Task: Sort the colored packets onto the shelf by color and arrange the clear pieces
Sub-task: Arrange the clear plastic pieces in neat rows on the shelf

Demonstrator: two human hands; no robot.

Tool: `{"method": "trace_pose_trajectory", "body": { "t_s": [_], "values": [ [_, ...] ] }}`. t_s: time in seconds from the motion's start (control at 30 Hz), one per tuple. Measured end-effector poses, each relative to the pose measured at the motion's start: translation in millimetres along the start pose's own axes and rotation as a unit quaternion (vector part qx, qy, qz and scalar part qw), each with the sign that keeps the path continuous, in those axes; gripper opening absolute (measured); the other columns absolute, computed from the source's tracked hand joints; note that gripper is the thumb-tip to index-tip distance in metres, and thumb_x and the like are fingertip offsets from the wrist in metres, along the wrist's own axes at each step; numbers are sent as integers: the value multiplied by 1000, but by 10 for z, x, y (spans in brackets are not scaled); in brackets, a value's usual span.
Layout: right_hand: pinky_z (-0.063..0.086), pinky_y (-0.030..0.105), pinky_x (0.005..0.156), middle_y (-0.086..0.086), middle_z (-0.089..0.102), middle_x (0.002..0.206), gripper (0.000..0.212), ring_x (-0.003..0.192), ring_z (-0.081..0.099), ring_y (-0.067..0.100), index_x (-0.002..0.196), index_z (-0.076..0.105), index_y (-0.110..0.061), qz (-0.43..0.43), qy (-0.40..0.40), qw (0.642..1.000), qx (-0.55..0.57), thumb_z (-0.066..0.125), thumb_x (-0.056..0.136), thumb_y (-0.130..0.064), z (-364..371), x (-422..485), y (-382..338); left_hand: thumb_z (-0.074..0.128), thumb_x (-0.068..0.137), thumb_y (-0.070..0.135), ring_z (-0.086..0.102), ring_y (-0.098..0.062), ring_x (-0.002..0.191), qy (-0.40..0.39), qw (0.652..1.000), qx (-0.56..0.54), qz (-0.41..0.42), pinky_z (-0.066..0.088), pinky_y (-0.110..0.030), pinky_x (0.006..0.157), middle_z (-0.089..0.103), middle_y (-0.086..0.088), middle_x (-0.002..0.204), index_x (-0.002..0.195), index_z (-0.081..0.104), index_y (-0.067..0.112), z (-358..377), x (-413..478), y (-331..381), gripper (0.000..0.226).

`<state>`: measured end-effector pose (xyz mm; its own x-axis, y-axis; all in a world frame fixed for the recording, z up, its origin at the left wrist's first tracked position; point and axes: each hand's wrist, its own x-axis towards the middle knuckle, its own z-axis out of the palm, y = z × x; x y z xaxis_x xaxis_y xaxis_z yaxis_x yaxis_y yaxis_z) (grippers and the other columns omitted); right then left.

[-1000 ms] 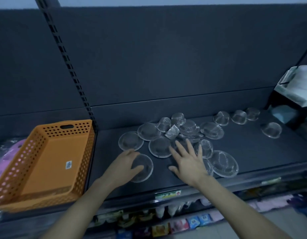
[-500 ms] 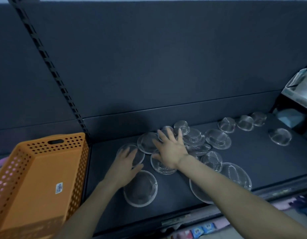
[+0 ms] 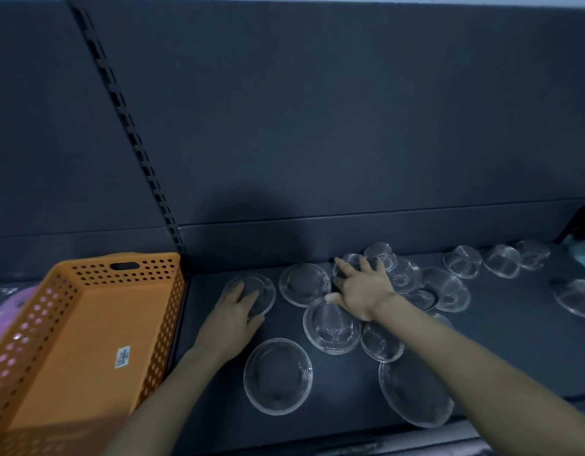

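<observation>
Several clear glass dishes and small bowls lie scattered on the dark shelf (image 3: pixel 501 357). My left hand (image 3: pixel 233 315) rests flat on a clear plate (image 3: pixel 263 287) at the shelf's left end. My right hand (image 3: pixel 361 289) lies with spread fingers over the crowded pile in the middle, its fingertips touching a small clear bowl (image 3: pixel 381 255) and its thumb on a ribbed oval dish (image 3: pixel 332 327). Another clear plate (image 3: pixel 278 375) lies alone near the front edge. A large oval dish (image 3: pixel 412 398) is partly hidden under my right forearm. No colored packets show on this shelf.
An empty orange perforated basket (image 3: pixel 77 340) stands tilted at the left, beside the shelf's slotted upright (image 3: pixel 136 139). Pink goods (image 3: pixel 8 307) show behind it. More clear bowls (image 3: pixel 462 261) line the back right, with one apart at the far right (image 3: pixel 575 296).
My left hand left the front plate and moved back onto the plate at the far left. My right hand reached further back into the pile. The camera came closer and tilted up.
</observation>
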<state>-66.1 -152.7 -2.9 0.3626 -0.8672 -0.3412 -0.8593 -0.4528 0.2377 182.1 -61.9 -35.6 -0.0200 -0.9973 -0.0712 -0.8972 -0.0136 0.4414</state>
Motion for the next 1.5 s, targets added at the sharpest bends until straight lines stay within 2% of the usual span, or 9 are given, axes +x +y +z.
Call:
{"method": "trace_pose_trajectory", "body": {
  "t_s": [0.33,0.47,0.6,0.73,1.03,1.17,1.27,1.4,1.5],
  "values": [
    [14,66,105,-3,4,159,65,140,9,40,142,35,-29,6,-4,1000,-18,20,90,-66,36,-31,324,50,94,37,12,-25,144,14,998,-5,-63,23,-32,113,13,-13,156,146,31,17,-39,103,-18,59],
    [6,71,105,9,17,156,65,139,12,44,141,35,-25,46,-27,998,-37,21,91,-65,-51,13,233,51,93,37,9,-25,145,29,997,5,-73,26,-35,114,13,-12,157,146,30,19,-11,122,-59,59],
    [10,57,112,12,15,156,65,144,7,35,147,24,-21,-31,24,997,60,30,94,-58,-112,86,-13,49,94,36,7,-24,145,38,997,12,-72,26,-32,113,13,-12,157,147,29,19,23,110,-79,58],
    [21,38,116,8,4,158,65,145,4,26,150,14,-20,-112,15,976,185,38,96,-48,-66,183,-307,53,93,32,22,-27,142,65,995,17,-72,34,-34,110,23,-13,154,142,38,19,-31,71,-139,53],
    [23,41,115,9,-6,158,67,145,-6,28,150,7,-19,-95,14,972,212,39,97,-45,-24,290,-662,53,94,28,21,-27,143,65,994,-2,-86,34,-34,109,21,-14,155,143,38,18,-105,66,-200,52],
    [18,38,117,8,-5,158,69,145,-4,26,151,6,-18,-100,20,966,238,41,97,-43,-28,267,-680,49,96,26,11,-27,145,59,994,7,-90,25,-33,113,15,-14,156,144,34,17,-100,59,-158,52],
    [18,35,117,9,5,158,66,145,7,24,150,11,-16,-101,65,959,257,42,97,-38,62,164,-557,49,96,24,11,-24,145,75,996,0,-55,22,-28,112,15,-12,156,143,37,16,-62,10,6,49],
    [25,38,115,18,30,149,47,136,30,36,139,41,-8,-107,117,962,224,44,97,-31,154,-39,-276,51,95,25,13,-19,145,60,997,-49,6,8,-15,108,21,-9,155,141,41,14,-7,-67,289,48],
    [18,35,116,20,32,149,42,138,29,33,130,50,-5,-92,119,966,210,40,99,-30,198,-146,-80,52,94,29,14,-15,144,25,997,-72,29,11,-16,109,20,-5,156,141,41,18,69,-89,497,50]
  ]
}}
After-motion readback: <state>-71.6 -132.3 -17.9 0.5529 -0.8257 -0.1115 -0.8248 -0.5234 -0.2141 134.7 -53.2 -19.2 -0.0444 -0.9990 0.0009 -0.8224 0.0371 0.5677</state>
